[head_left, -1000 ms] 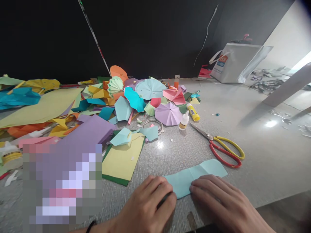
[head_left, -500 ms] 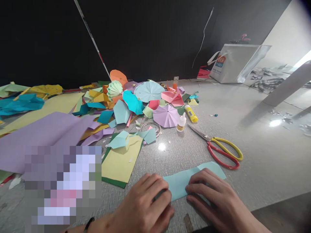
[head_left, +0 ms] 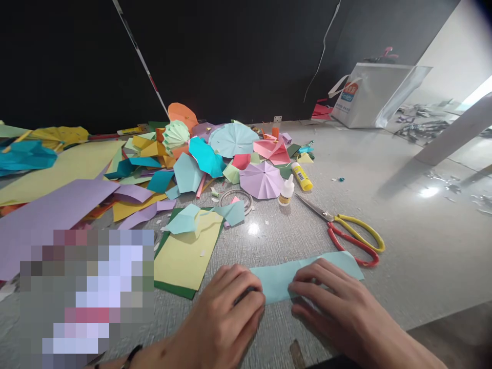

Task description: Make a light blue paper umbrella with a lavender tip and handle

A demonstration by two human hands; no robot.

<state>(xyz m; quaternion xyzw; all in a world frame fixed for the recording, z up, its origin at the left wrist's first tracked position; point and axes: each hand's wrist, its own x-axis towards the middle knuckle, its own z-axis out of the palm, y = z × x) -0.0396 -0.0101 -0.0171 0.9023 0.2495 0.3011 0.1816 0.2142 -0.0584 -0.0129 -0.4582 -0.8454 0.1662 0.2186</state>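
A light blue paper strip (head_left: 279, 282) lies across the near part of the table. My left hand (head_left: 230, 307) has its curled fingers on the strip's left end, the thumb side tucked against its near edge. Fingers of my right hand (head_left: 334, 302) rest bent on the middle and right part, with the thumb at the near edge. Scissors (head_left: 338, 223) with one yellow and one red handle lie just beyond the strip's right end. Yellow paper (head_left: 188, 253) on a dark green sheet is beyond my left hand.
Farther back are a small glue bottle (head_left: 286, 191), a yellow glue stick (head_left: 302, 177), a tape ring (head_left: 251, 204) and folded coloured papers. Purple paper (head_left: 57, 212) lies left. A white bag (head_left: 369, 97) stands at the back right, near a leaning grey post (head_left: 453, 125).
Both hands have shifted slightly up and left in the view, along with the strip, which looks flatter. The large purple sheet at the left has moved left and turned.
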